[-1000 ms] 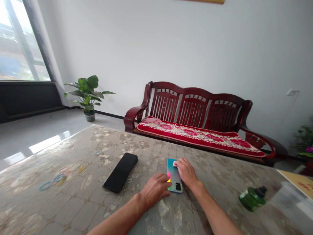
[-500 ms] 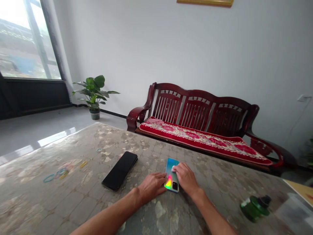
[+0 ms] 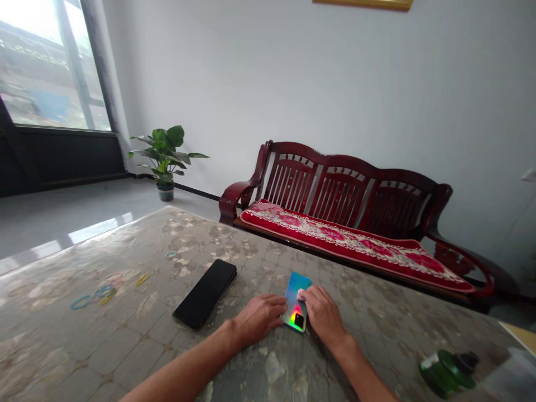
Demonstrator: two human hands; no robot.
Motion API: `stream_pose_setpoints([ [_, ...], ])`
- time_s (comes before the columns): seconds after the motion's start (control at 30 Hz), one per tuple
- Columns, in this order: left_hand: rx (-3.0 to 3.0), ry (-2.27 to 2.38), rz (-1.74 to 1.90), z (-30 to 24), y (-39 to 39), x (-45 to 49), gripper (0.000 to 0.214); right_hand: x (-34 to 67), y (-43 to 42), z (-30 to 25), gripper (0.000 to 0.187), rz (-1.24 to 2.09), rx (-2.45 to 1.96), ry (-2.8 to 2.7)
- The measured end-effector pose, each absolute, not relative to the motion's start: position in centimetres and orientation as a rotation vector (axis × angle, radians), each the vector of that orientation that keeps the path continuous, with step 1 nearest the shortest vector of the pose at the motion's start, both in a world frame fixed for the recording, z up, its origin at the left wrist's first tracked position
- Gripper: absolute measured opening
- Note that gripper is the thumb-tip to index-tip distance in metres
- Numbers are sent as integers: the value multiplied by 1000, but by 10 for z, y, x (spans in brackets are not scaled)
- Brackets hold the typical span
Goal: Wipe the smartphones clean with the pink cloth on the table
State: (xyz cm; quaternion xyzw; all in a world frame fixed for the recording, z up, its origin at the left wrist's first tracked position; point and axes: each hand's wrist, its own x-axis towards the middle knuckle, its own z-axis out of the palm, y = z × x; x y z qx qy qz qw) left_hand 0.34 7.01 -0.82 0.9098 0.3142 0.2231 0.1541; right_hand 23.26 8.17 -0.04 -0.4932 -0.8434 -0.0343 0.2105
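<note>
Red wooden bench (image 3: 355,212) across the room, patterned table (image 3: 125,346) under my arms. My left hand (image 3: 257,318) lies palm down, fingers half curled, tips pressed against the iridescent phone's (image 3: 296,298) left edge. My right hand (image 3: 323,315) closes in from the other side, fingers bent over its right edge and back. The phone sits camera side up between both hands, near the table's middle. A black phone (image 3: 205,293) lies just left of my left hand. Green bottle (image 3: 446,371) lies far right, rubber bands (image 3: 94,295) far left.
</note>
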Motion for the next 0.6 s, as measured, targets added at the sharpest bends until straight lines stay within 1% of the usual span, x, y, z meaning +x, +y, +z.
stream_pose_setpoints([
  [0.2,2610,921,636,-8,70,3,19,225,123,1,25,-148,-1515,-2246],
  [0.47,2587,998,636,-6,68,4,20,235,88,-7,29,-41,-1339,-2335],
  [0.6,2580,1031,644,-9,70,5,20,234,100,-6,28,-51,-1371,-2315],
])
